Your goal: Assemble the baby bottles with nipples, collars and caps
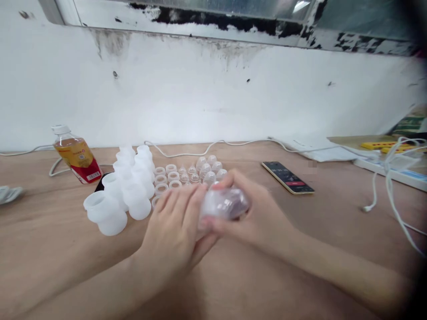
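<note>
Between both hands, above the front of the table, is a translucent baby bottle (213,206) lying on its side, with a clear domed cap (236,202) at its right end. My left hand (176,222) is wrapped round the body, hiding most of it. The fingers and thumb of my right hand (255,213) close round the cap end. Motion blurs the bottle. Beyond my hands stand rows of white translucent bottle bodies (111,215), white collar rings (161,179), small clear nipples (194,178) and clear domed caps (205,169).
A drink bottle (80,155) stands at the back left. On the right lie a phone (287,178) with a running timer, a white power strip (393,173) and tangled white cables (390,186). A white wall (200,98) closes off the table's back.
</note>
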`<state>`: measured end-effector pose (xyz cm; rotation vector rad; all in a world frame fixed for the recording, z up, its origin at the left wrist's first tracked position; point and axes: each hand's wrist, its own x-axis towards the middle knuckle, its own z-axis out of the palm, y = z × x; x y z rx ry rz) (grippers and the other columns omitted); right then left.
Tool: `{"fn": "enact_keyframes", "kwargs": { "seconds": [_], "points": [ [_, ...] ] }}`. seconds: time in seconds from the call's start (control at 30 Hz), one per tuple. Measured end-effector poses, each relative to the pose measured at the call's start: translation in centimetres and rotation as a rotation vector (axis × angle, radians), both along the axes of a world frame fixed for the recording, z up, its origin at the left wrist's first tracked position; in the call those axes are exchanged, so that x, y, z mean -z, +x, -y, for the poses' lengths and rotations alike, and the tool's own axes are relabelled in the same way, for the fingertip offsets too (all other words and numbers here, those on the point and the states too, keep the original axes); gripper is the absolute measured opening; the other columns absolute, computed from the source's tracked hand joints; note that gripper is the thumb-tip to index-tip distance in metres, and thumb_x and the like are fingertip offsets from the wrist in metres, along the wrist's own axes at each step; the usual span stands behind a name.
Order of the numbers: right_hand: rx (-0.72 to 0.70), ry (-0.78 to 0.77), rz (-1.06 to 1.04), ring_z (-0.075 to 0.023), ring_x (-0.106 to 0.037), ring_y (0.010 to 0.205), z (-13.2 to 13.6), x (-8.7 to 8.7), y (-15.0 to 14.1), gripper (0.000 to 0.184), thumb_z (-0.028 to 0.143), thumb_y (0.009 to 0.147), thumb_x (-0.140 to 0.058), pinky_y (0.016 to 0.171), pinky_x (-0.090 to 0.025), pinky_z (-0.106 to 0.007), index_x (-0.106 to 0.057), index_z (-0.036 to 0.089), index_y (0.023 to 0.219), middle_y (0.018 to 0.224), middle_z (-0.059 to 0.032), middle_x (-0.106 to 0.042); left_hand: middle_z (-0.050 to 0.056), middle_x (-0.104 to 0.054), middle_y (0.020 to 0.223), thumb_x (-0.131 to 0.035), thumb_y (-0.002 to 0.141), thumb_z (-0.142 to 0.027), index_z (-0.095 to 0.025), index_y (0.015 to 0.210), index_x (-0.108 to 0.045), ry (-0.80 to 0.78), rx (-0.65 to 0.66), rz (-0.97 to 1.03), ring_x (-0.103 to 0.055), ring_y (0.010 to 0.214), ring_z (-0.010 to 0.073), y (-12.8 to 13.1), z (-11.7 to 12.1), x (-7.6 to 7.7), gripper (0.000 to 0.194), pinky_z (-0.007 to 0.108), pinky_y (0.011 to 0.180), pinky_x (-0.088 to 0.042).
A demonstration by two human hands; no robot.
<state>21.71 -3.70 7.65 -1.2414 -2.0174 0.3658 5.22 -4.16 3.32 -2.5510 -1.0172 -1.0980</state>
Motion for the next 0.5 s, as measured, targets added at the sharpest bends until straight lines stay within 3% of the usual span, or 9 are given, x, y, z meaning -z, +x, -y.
{"fn": "enact_keyframes", "kwargs": {
  "seconds": [0.17,0.27,0.37,0.5],
  "points": [
    [-0.169,-0.227,-0.087,-0.0076,-0.046,0.056,1.6,2.9,-0.1,0.034,0.035,0.061,-0.068,0.047,-0.038,-0.018,-0.043,0.019,0.078,0.068,0.0034,-0.051,0.007,-0.056,0.083,-0.041,0.076,-0.023,-0.015,0.103,-0.037,-0.394,0.159,0.0,-0.054,0.067,0.0179,0.9,0.7,0.9,0.028,0.029,0.054,-0.044],
    [-0.255,-0.196,-0.122,-0.0074,-0.047,0.056,1.0,2.9,1.5,0.031,0.033,0.064,-0.066,0.045,-0.038,-0.017,-0.044,0.019,0.08,0.07,0.0028,-0.051,0.002,-0.056,0.074,-0.045,0.076,-0.031,-0.018,0.091,-0.042,-0.565,0.165,-0.054,-0.052,0.056,0.0141,0.1,0.8,1.2,0.02,0.024,0.047,-0.039],
    [-0.178,-0.024,-0.055,-0.0098,-0.051,0.061,-0.1,2.8,3.6,0.032,0.035,0.068,-0.063,0.044,-0.04,-0.019,-0.045,0.02,0.091,0.082,-0.0012,-0.055,-0.002,-0.055,0.065,-0.047,0.077,-0.036,-0.019,0.08,-0.043,-0.601,0.087,-0.027,-0.05,0.052,0.012,-1.8,0.5,1.3,0.018,0.023,0.047,-0.038],
    [-0.101,0.094,0.461,-0.0198,-0.054,0.077,-1.3,4.4,4.8,0.039,0.038,0.068,-0.062,0.059,-0.046,-0.032,-0.048,0.017,0.098,0.091,-0.0072,-0.057,-0.004,-0.054,0.064,-0.05,0.076,-0.032,-0.021,0.088,-0.042,-0.464,0.031,0.089,-0.051,0.051,0.0101,-4.1,0.2,1.7,0.018,0.02,0.047,-0.04]
  ]
}}
